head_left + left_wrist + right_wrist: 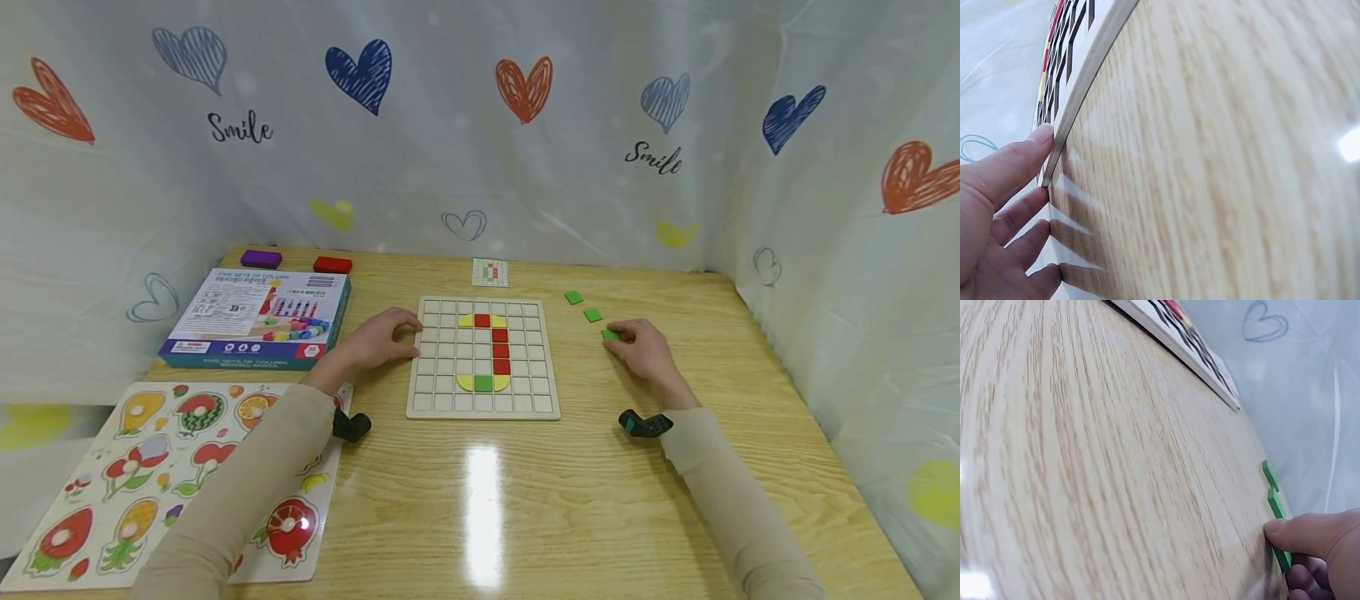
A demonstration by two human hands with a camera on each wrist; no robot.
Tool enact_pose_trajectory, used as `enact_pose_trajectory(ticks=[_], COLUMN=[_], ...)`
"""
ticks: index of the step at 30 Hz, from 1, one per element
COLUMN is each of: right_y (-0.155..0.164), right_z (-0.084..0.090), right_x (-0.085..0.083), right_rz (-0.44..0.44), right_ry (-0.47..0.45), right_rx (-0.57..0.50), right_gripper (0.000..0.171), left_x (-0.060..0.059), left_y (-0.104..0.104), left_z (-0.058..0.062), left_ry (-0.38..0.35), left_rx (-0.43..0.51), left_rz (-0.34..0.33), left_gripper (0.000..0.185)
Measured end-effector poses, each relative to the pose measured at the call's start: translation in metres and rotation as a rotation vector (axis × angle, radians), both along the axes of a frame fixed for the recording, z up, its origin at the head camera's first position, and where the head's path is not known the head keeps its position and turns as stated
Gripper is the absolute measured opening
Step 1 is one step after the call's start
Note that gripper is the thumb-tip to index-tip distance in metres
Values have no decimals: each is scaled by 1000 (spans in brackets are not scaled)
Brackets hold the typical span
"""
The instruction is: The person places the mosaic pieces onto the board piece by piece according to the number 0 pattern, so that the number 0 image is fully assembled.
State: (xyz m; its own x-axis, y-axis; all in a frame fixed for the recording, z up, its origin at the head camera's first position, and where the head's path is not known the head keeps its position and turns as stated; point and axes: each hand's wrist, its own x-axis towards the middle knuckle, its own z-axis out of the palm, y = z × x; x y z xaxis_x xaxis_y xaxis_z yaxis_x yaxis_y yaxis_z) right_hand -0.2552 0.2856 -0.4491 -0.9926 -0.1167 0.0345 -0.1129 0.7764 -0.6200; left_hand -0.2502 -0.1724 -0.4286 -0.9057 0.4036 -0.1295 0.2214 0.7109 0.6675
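A white gridded board (pixel 443 402) lies on the table, with red, yellow and green pieces forming a curved figure in its cells. My left hand (pixel 381 340) is at the board's left side, its thumb and fingertips against the edge; in the left wrist view the thumb (pixel 1019 156) rests at the rim with the fingers spread below. To the right of the board, my right hand (pixel 643 354) pinches a green square tile (pixel 609 335) between thumb and fingers, low over the table. Two more green tiles, a nearer one (pixel 593 314) and a farther one (pixel 573 297), lie in line with it.
A small pattern card (pixel 490 272) lies behind the board. At left are a boxed bead set (pixel 255 321), a purple block (pixel 261 259), a red block (pixel 332 265) and a fruit puzzle board (pixel 288 562) under my left forearm. White curtains (pixel 570 208) surround the table.
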Motion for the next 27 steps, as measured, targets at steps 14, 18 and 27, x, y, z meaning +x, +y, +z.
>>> enact_pose_trajectory(ticks=[14, 18, 27], right_y=[-2, -2, -2], right_z=[0, 0, -3], right_x=[3, 3, 3], right_rz=[-2, -3, -7], right_ry=[0, 0, 36], right_rx=[-11, -3, 6], right_gripper=[39, 39, 37], left_x=[0, 1, 0], left_y=[1, 1, 0], left_z=[1, 1, -2], left_ry=[-10, -14, -9], left_rx=[11, 15, 3], left_rz=[7, 13, 11], left_gripper=[42, 42, 42])
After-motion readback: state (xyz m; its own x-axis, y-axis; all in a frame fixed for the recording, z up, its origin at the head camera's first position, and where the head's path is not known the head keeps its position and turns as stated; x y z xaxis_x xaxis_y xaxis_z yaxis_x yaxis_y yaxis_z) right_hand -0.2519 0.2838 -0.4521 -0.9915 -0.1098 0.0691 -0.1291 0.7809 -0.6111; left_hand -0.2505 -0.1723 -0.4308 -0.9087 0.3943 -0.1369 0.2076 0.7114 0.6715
